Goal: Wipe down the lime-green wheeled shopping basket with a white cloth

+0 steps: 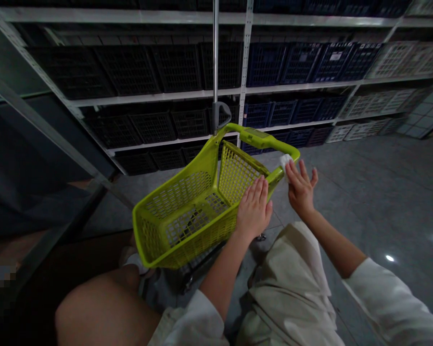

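Note:
A lime-green shopping cart with a perforated plastic basket stands in front of me, its handle at the upper right. My left hand lies on the cart's near side rim, fingers stretched flat and close together, thumb outside. At the right end of the handle, my right hand presses a crumpled white wipe, tissue or cloth, against the green plastic. Its thumb is hidden, and the outer fingers are spread away from the wipe. A grey grip piece sits at the handle's far left corner. Inside, the basket holds nothing visible.
Behind the cart, white metal shelving carries rows of black crates, blue crates and white crates. A metal pole rises behind the handle. My knees flank the cart on a grey tiled floor; a slanted metal bar is at left.

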Action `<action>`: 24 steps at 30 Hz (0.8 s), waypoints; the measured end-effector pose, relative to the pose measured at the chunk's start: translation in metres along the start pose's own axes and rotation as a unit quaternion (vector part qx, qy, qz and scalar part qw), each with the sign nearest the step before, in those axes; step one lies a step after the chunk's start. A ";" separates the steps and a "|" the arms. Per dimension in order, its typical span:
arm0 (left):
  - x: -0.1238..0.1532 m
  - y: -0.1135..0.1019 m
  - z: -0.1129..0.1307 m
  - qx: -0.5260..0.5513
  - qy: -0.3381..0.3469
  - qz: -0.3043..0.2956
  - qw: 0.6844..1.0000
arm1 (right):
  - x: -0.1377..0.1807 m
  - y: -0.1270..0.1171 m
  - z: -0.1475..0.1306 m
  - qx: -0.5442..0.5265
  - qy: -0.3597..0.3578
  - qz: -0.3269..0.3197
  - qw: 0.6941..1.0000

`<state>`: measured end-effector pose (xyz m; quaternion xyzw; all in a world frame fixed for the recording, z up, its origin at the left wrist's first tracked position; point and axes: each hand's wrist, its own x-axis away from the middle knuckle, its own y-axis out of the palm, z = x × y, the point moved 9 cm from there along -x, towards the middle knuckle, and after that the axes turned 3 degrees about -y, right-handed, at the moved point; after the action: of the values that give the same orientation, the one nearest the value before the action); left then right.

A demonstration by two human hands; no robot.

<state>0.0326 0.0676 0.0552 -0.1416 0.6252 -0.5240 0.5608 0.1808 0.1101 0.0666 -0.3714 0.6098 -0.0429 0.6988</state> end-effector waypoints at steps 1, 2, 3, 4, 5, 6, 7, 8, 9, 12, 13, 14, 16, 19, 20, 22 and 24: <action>0.000 0.000 0.000 0.000 0.000 0.002 1.000 | 0.002 0.003 -0.007 -0.008 -0.020 -0.018 1.000; 0.000 0.000 0.000 -0.001 0.000 0.003 1.000 | 0.003 0.006 -0.012 -0.012 -0.043 -0.037 0.998; 0.000 -0.001 0.000 -0.002 0.000 0.004 1.000 | 0.005 0.008 -0.015 -0.012 -0.061 -0.050 0.997; 0.000 -0.001 0.000 -0.003 0.001 0.003 1.000 | 0.005 0.008 -0.014 -0.007 -0.069 -0.052 0.996; 0.000 -0.001 0.000 -0.004 0.002 0.002 1.000 | 0.003 0.007 -0.009 0.000 -0.064 -0.043 0.997; 0.000 0.000 0.000 -0.006 0.003 0.001 1.000 | 0.000 0.004 -0.002 0.005 -0.046 -0.024 0.999; 0.000 0.000 0.000 -0.008 0.003 0.000 1.000 | -0.002 0.001 0.006 0.006 -0.020 -0.003 1.000; 0.000 0.000 0.000 -0.010 0.003 -0.001 1.000 | -0.003 -0.002 0.012 0.003 0.007 0.016 1.000; 0.000 0.000 0.001 -0.012 0.002 -0.001 1.000 | -0.004 -0.003 0.014 -0.005 0.027 0.027 0.999; -0.001 0.000 0.000 -0.016 -0.001 -0.002 1.000 | 0.000 0.003 -0.006 -0.035 0.010 -0.009 0.999; -0.001 0.000 0.000 -0.016 -0.001 -0.003 1.000 | 0.002 0.006 -0.015 -0.038 -0.017 -0.033 0.999; -0.001 0.000 0.000 -0.016 -0.001 -0.003 1.000 | 0.003 0.007 -0.022 -0.034 -0.048 -0.053 0.997; -0.001 0.000 -0.001 -0.016 0.001 -0.004 1.000 | -0.002 0.004 -0.019 -0.011 -0.093 -0.068 0.993; 0.000 0.001 -0.001 -0.014 0.003 -0.006 1.000 | -0.024 -0.009 0.016 0.024 -0.073 -0.034 0.996; 0.000 0.002 -0.001 -0.014 0.003 -0.007 1.000 | -0.031 -0.013 0.028 0.031 -0.053 -0.019 0.998; 0.000 0.003 -0.001 -0.014 0.001 -0.008 1.000 | -0.039 -0.019 0.033 0.037 -0.032 -0.007 0.999; 0.000 0.002 -0.001 -0.013 -0.001 -0.006 1.000 | -0.039 -0.017 0.013 0.025 -0.068 -0.043 0.996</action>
<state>0.0325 0.0692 0.0530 -0.1536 0.6306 -0.5189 0.5563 0.1890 0.1239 0.1077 -0.3812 0.5433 -0.0628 0.7454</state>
